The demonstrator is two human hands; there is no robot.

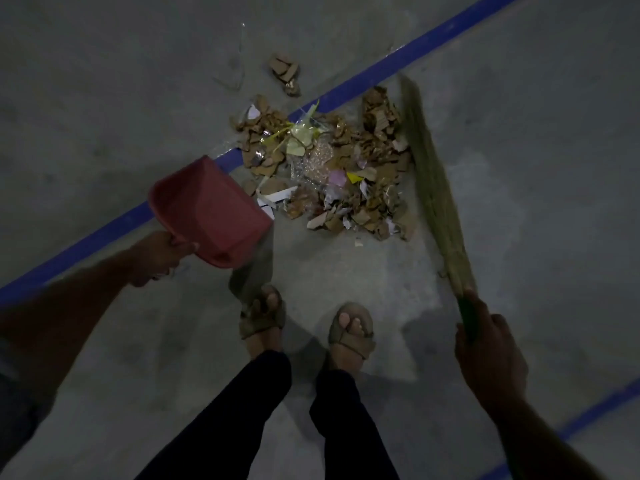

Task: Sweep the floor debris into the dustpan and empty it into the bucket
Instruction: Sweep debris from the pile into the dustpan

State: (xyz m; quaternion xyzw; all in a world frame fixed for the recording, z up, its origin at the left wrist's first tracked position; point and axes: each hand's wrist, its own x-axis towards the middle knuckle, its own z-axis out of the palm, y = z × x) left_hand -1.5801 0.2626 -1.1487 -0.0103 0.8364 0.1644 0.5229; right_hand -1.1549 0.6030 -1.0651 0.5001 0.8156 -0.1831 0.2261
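Grey concrete floor (519,168) carries the debris pile (329,174) across a blue line (398,64). Your left hand (159,258) grips the red dustpan (211,209) just left of it; your right hand (485,355) grips the broom (433,188) along its right edge.

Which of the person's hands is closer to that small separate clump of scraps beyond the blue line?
The left hand, gripping the red dustpan, is nearer the small clump. The right hand, holding the broom, sits farther back, low on the opposite side.
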